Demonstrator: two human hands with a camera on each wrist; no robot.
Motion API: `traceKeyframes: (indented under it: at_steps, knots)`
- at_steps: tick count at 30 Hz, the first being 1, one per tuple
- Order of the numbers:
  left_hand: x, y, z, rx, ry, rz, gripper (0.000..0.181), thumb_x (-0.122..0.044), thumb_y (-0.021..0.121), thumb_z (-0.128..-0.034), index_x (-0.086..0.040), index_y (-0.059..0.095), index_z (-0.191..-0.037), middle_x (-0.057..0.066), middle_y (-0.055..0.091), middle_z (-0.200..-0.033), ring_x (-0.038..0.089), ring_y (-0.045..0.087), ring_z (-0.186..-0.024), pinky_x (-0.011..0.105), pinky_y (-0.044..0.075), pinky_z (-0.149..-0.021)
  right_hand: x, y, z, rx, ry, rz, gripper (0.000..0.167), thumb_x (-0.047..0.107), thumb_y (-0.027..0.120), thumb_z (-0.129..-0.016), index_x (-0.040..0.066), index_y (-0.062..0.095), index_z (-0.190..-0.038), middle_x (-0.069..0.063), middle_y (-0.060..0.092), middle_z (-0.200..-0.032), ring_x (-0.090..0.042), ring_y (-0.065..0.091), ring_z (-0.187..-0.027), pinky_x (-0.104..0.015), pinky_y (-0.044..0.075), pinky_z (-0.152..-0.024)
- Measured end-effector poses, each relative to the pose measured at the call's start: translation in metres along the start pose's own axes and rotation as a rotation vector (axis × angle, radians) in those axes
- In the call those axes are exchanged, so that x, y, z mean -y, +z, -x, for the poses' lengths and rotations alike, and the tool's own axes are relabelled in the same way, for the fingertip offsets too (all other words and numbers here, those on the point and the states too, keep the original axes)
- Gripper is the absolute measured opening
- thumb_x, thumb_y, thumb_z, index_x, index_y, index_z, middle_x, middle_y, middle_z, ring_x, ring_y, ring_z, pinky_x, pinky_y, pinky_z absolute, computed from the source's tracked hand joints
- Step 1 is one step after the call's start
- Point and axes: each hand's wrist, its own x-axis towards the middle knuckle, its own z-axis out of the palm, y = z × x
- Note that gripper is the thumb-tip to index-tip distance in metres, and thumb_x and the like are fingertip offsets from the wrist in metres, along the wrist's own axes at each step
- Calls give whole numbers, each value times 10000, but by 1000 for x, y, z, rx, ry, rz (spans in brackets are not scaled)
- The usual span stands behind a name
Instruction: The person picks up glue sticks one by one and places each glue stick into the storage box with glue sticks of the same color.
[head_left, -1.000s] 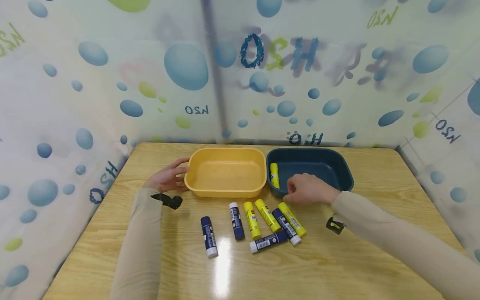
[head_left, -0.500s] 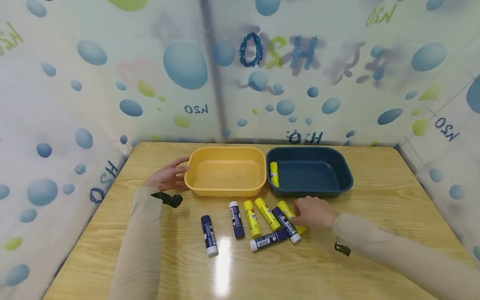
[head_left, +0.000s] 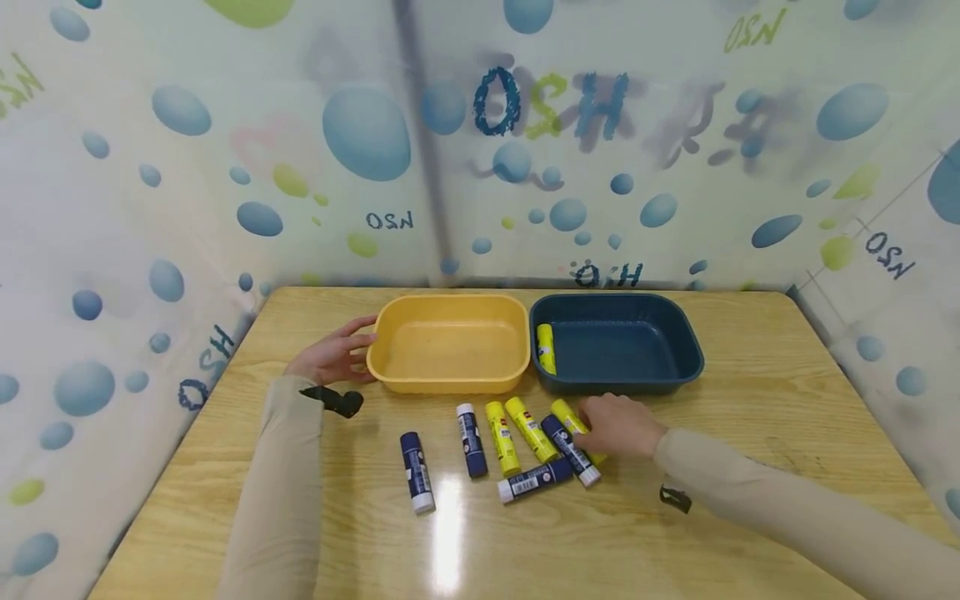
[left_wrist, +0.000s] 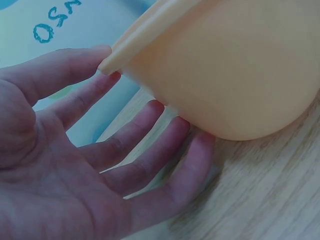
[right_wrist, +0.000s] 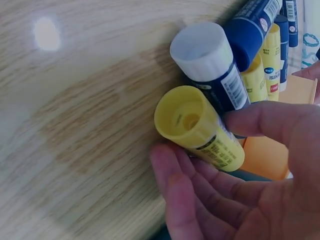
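In the head view, the left hand point(head_left: 330, 354) is touching the left end of the orange tray point(head_left: 450, 350), while the right hand point(head_left: 618, 425) is reaching over a yellow glue stick point(head_left: 567, 415) lying on the table point(head_left: 337, 533) in front of the dark blue tray point(head_left: 615, 350). A navy glue stick point(head_left: 572, 451) is lying along its left side. In the left wrist view, thumb and forefinger are pinching the orange tray's rim — the remaining fingers are spreading apart, their tips touching its lower outer wall. In the right wrist view, thumb and fingers are pinching the yellow glue stick, its hollow end facing the camera.
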Motion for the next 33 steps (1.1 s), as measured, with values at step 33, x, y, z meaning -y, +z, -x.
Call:
traceKeyframes:
  at_steps: [33]
  knots:
    - [2, -2, 0, 37, 4, 20, 540, -196, 486, -1032, -277, 240, -1506, 93, 257, -1451, 316, 408, -1162, 460, 455, -912, -2, -6, -9, 15, -30, -50, 238, 212, 765, -808, 100, 554, -801, 0, 502, -672, -125, 462, -549, -253, 345, -511]
